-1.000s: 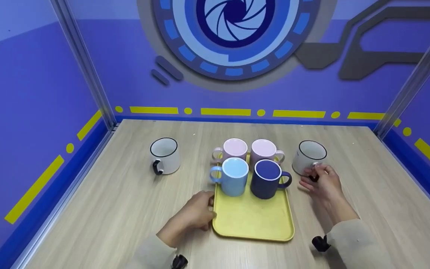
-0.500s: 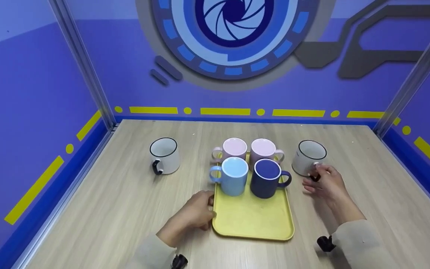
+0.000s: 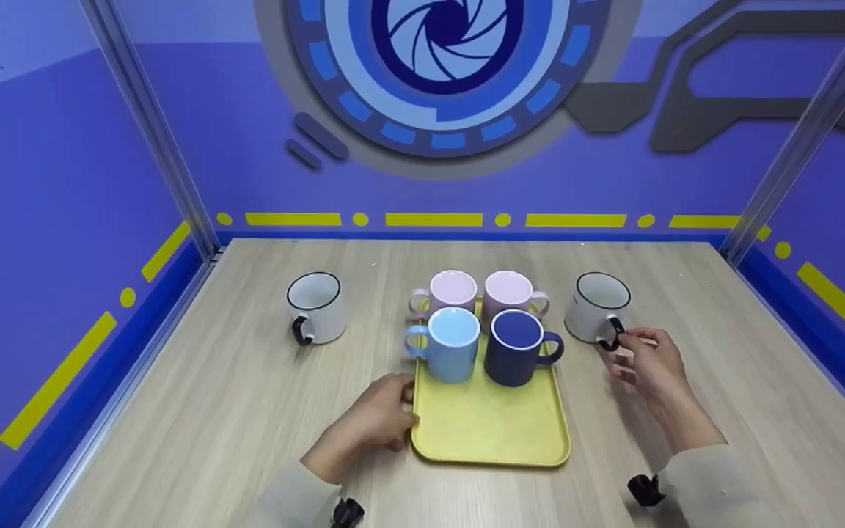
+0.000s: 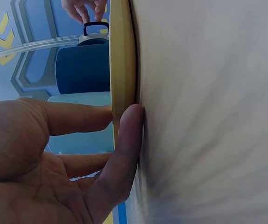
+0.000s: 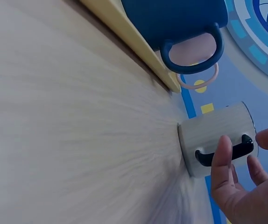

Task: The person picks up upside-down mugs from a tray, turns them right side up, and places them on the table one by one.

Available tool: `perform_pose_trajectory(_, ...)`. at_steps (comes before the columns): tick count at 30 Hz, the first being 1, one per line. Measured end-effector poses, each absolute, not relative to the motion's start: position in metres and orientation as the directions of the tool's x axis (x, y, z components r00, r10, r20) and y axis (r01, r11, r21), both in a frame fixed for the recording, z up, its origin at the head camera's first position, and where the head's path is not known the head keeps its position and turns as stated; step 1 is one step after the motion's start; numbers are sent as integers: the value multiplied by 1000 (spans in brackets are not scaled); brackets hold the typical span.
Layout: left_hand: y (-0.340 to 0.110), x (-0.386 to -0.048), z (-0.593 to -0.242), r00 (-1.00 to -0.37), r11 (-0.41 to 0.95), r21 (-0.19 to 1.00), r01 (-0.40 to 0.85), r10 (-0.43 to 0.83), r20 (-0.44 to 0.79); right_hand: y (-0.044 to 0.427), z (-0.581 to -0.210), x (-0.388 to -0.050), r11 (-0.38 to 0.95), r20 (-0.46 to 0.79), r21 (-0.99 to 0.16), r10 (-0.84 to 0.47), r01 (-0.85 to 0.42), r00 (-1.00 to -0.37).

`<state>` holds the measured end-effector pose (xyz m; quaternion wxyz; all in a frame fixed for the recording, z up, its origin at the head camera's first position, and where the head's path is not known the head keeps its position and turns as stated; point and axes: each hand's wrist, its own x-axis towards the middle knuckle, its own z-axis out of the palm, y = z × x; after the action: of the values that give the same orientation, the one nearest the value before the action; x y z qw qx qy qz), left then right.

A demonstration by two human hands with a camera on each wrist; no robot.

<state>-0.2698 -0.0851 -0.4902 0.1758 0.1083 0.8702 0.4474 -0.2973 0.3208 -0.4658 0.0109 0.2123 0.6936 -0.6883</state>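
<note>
My left hand (image 3: 375, 412) pinches the left edge of a yellow tray (image 3: 492, 433), its fingers above and below the rim in the left wrist view. On the tray stand a light blue mug (image 3: 452, 348), a dark blue mug (image 3: 513, 352) and two pink mugs (image 3: 453, 292) behind them. My right hand (image 3: 656, 370) is at the black handle (image 3: 613, 335) of a white mug (image 3: 595, 315), right of the tray. In the right wrist view its fingers (image 5: 222, 158) are spread around that handle, not closed on it. The white mug stands upright on the table.
Another white mug (image 3: 317, 312) with a black rim and handle stands on the table (image 3: 210, 411) left of the tray. Purple-blue walls (image 3: 408, 191) enclose the table at the back and sides. The front half of the tray is bare.
My right hand has loosened from the white mug's handle and drawn slightly right, so more of the handle shows. The left hand stays on the tray. The head view has shifted a little.
</note>
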Motion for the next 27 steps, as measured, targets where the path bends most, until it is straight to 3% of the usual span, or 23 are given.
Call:
perform_pose_trajectory(8, -89, -268, -490, -916, 572, 820, 16, 337, -217, 314, -461, -280, 101, -242, -954, 301, 283, -922)
perform_pose_trajectory(21, -94, -264, -486, -923, 536, 844, 5, 328, -203, 290, -454, -250, 114, -179, -971, 244, 212, -953)
perform_pose_trajectory(27, -97, -265, -483, -944, 540, 837, 85, 313, -106, 272, -451, -242, 131, -155, -974, 197, 183, -968)
